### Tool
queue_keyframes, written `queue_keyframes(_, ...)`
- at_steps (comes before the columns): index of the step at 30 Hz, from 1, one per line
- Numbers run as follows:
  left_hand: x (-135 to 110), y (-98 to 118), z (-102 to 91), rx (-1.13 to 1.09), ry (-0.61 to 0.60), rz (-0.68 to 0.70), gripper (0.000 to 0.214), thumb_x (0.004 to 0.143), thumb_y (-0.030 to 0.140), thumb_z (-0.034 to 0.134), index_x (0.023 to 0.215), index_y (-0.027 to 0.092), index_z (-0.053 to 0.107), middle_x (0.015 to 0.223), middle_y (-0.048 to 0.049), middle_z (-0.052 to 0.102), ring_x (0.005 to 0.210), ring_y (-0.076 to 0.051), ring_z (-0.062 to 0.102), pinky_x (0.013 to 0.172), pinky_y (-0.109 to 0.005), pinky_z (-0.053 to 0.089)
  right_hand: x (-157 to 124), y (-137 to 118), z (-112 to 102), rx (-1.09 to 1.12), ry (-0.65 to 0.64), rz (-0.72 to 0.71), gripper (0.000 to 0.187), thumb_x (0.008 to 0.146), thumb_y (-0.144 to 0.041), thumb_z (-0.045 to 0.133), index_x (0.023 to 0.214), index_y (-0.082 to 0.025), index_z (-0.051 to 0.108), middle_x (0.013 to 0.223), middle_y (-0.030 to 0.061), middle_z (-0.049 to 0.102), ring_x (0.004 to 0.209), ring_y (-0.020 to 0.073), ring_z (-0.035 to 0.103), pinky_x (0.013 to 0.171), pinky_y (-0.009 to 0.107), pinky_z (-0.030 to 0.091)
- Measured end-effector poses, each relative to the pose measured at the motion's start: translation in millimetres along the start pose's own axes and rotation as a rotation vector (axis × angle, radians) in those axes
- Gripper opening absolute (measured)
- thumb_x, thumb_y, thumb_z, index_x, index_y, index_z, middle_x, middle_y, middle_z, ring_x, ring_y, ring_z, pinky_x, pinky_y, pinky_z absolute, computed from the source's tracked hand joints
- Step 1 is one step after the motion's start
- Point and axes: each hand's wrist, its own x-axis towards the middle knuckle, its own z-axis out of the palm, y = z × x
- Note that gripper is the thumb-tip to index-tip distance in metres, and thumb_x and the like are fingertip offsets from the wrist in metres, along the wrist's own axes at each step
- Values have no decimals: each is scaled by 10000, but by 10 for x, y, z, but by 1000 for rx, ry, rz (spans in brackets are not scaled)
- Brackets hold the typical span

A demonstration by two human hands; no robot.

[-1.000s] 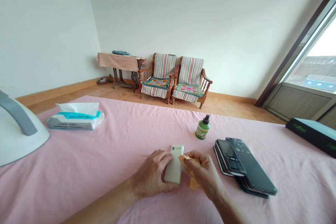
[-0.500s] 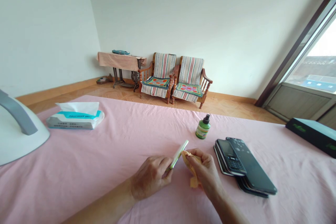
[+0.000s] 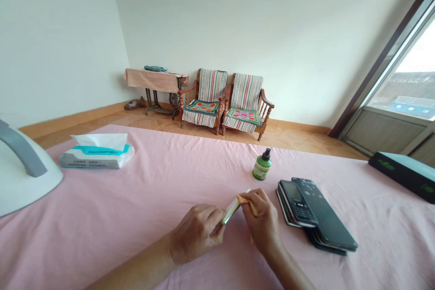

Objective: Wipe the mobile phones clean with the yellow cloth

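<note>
My left hand grips the near end of a slim, white-and-green phone-like device, tilted so mostly its edge shows. In my right hand is a folded yellowish cloth, pinched between thumb and fingers and pressed against the device's far end. Part of the cloth is hidden behind the fingers. Just beyond the hands stands a green spray bottle with a black cap. To the right of my right hand lie stacked phones, with a keypad phone on top beside a larger dark phone.
A pink cloth covers the table. On the left are a tissue pack and a white object with a grey handle. A black box lies at the right edge. Two wooden chairs and a draped sewing table stand beyond.
My right hand has brought the cloth onto the device's far end, and its fingers now cover that end. The device has tipped slightly lower; my left hand keeps its hold.
</note>
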Motion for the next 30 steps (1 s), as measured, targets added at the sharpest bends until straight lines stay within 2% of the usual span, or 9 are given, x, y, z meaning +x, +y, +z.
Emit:
queue_keyframes(4,18,3,16,-101,25,-93,199,739,60,483,861,174,591,700,-2,582,644,-155,548,617,-243,392,-91,-152,76,42,-51,-99,166,804,-148,522,818,-186,683,746,15,564,671,138,570,612,215,441)
queue_keyframes(9,61,-7,2,-256,66,-256,94,821,158,511,751,173,573,666,17,546,611,-124,509,570,-210,360,-133,-242,73,141,-187,-103,171,824,-133,514,828,-189,675,773,17,582,699,131,579,633,206,446)
queue_keyframes(14,67,-128,3,-406,133,-464,279,870,360,495,686,158,551,573,18,526,512,-123,501,472,-203,352,-128,-78,64,70,-133,-50,148,827,-184,536,808,-200,682,744,11,582,673,137,584,621,210,435)
queue_keyframes(18,55,-258,23,-578,183,-609,368,851,500,468,722,161,527,511,25,540,401,-125,519,372,-194,373,-102,143,96,-13,-142,-39,156,829,-218,534,796,-210,686,752,16,604,674,146,600,617,214,433)
queue_keyframes(24,33,-428,-29,-730,346,-746,431,767,580,533,709,152,544,499,16,563,404,-134,549,369,-203,419,-114,217,155,-43,-157,-66,183,837,-231,512,761,-208,676,717,16,599,641,147,592,588,215,426)
queue_keyframes(30,-55,-734,-143,-690,586,-876,426,789,555,561,765,129,575,590,-5,615,500,-145,594,452,-227,480,-118,217,175,-33,-159,-95,194,829,-237,509,744,-200,680,698,21,600,623,147,589,577,218,427)
